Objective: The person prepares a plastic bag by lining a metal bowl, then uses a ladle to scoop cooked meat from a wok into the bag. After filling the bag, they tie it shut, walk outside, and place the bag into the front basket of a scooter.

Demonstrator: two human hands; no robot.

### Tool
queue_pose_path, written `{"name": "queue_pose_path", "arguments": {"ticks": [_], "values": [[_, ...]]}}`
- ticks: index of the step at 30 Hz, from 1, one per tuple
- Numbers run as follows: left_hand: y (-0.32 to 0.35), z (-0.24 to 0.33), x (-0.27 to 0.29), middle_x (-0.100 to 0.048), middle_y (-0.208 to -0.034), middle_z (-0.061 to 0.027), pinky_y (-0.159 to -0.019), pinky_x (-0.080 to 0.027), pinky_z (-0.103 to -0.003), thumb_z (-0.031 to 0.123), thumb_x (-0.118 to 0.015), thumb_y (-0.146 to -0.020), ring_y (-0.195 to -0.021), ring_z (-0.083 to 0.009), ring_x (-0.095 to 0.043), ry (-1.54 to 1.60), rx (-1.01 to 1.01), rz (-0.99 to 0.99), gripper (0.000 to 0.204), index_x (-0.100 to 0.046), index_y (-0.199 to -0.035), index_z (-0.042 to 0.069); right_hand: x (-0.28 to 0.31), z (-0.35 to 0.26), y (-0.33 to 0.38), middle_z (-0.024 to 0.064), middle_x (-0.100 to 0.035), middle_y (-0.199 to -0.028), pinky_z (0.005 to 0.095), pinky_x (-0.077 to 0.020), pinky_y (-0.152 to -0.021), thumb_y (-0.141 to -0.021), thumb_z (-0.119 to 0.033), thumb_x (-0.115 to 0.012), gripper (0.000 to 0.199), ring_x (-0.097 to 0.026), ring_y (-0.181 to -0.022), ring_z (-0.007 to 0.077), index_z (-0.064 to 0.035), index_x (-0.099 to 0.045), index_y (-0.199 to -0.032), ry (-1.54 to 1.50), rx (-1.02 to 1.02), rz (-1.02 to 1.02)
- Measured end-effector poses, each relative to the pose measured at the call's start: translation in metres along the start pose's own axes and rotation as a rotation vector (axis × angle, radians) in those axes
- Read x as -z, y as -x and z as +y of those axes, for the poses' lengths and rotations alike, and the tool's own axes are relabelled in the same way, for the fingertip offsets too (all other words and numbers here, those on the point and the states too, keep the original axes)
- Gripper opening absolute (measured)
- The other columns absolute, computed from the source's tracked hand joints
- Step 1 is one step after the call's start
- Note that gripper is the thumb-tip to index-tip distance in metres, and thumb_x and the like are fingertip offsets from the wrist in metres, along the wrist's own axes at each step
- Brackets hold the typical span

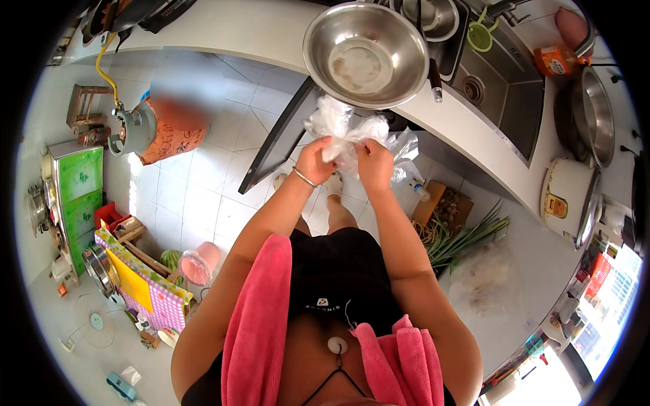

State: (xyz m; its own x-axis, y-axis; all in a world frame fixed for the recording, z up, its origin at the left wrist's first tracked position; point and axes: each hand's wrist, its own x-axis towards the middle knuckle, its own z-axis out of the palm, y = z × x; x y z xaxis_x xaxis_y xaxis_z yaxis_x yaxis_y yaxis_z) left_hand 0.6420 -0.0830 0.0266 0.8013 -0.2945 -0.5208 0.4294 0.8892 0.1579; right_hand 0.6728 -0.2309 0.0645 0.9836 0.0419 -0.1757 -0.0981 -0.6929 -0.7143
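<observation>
Both my hands grip a bunched clear plastic bag [349,139] in front of the counter. My left hand [315,161] pinches its left side, with a bangle at the wrist. On the right, my right hand [374,162] has its fingers closed on the gathered plastic. More crumpled film spreads beside the right hand. Just beyond the bag, a large steel basin [365,54] stands at the counter's edge, with a little residue on its bottom. A dark cabinet door [277,139] hangs open left of my hands. Whether the bag has anything inside, I cannot tell.
At the right are a sink [504,88], a green strainer [480,35] and a white rice cooker [565,196]. Green onions [464,237] lie on the floor beside a box. A gas cylinder [128,132] and a pink bin [198,262] stand at the left.
</observation>
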Motion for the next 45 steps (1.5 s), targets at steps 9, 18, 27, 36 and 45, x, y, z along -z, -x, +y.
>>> {"name": "queue_pose_path", "arguments": {"ticks": [9,18,27,36,45], "values": [[-0.027,-0.001,0.028,-0.060,-0.107,-0.0171,-0.093,-0.046,-0.042,0.005,-0.059,-0.080,-0.101,-0.0296,-0.059,0.117,-0.030,0.144,0.035,-0.052,-0.112,-0.005,0.026,-0.001,0.006,0.0134,-0.061,-0.067,0.0354,-0.0436,-0.053,-0.075,-0.017,-0.069,0.016,-0.056,-0.059,0.0315,-0.0038,-0.063,-0.069,0.077,0.040,0.094],[-0.051,-0.013,0.068,-0.059,-0.107,-0.0186,-0.088,-0.048,-0.042,0.004,-0.060,-0.081,-0.098,-0.0318,-0.059,0.056,-0.073,0.282,0.036,-0.051,-0.114,-0.007,0.061,0.010,-0.002,0.0018,-0.060,-0.065,0.0235,-0.0379,-0.056,-0.081,-0.006,-0.066,0.011,-0.045,-0.058,0.0071,0.0020,-0.064,-0.074,-0.567,-0.300,0.040],[-0.052,-0.012,0.057,-0.062,-0.102,-0.0154,-0.076,-0.052,-0.035,0.010,-0.072,-0.078,-0.086,-0.0235,-0.063,-0.307,-0.102,0.435,0.047,-0.050,-0.114,-0.011,0.089,0.065,-0.006,0.0028,-0.061,-0.086,0.0271,-0.0466,-0.076,-0.089,-0.003,-0.056,0.006,-0.057,-0.081,0.0132,-0.0025,-0.060,-0.085,-1.268,-0.278,0.239],[-0.035,-0.007,0.098,-0.063,-0.102,-0.0107,-0.077,-0.050,-0.030,0.020,-0.075,-0.075,-0.086,-0.0176,-0.061,-0.859,0.287,0.089,0.051,-0.055,-0.115,-0.005,0.123,0.102,-0.018,0.0049,-0.058,-0.093,0.0456,-0.0456,-0.084,-0.094,-0.025,-0.051,0.020,-0.056,-0.094,0.0247,-0.0060,-0.054,-0.097,-1.409,-0.566,0.465],[-0.046,-0.006,0.101,-0.062,-0.065,-0.0069,-0.060,-0.044,-0.029,0.038,-0.082,-0.062,-0.061,-0.0138,-0.056,-1.128,-0.017,0.493,0.045,-0.068,-0.075,-0.003,0.099,0.123,0.000,0.0028,-0.055,-0.089,0.0335,-0.0469,-0.066,-0.084,-0.024,-0.065,0.031,-0.053,-0.073,0.0181,-0.0083,-0.057,-0.109,-0.079,-0.327,0.128]]}}
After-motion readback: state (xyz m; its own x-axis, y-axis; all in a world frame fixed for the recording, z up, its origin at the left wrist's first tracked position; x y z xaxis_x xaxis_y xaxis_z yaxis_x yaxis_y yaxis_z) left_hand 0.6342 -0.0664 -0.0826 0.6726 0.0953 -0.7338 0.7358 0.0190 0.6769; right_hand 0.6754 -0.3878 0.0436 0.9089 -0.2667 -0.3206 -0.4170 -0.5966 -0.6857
